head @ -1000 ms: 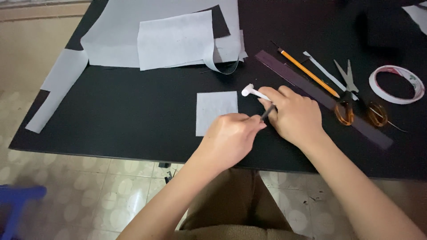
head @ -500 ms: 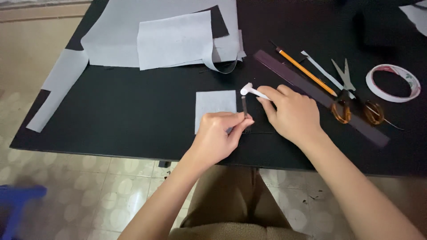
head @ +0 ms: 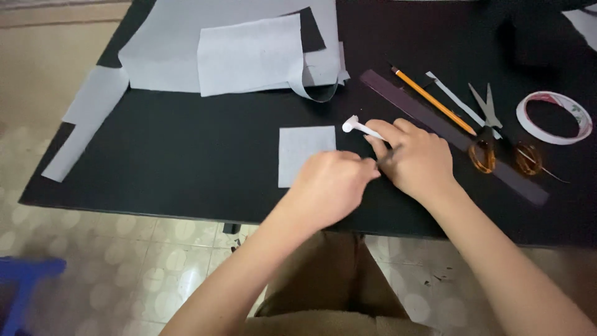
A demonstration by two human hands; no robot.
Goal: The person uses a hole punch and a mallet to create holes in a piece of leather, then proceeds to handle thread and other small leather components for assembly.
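Head view, taking the small grey square [head: 306,154] of paper or fabric on the black table [head: 155,168] as the landmark. Half a second ago the left hand [head: 333,186] sat just below the square's lower right corner, fingers pinched near the right hand. Now it overlaps that corner, loosely curled with its fingertips meeting the right hand; whether it grips anything I cannot tell, as the fingertips are hidden. The right hand [head: 413,158], just right of the square, has hardly shifted. It lies palm down, fingers bent around a slim white tool [head: 360,127] whose rounded end sticks out beyond the forefinger, up and right of the square. A thin dark strip or point shows between the two hands, too small to identify.

As a judgement, the small shift suggests fine close work at the spot where the hands meet, with the square not yet picked up.

Further right of the square lie a dark ruler [head: 448,134], a pencil [head: 432,99], scissors [head: 491,134] and a roll of tape [head: 553,117]. Above it lie larger grey sheets [head: 249,53].
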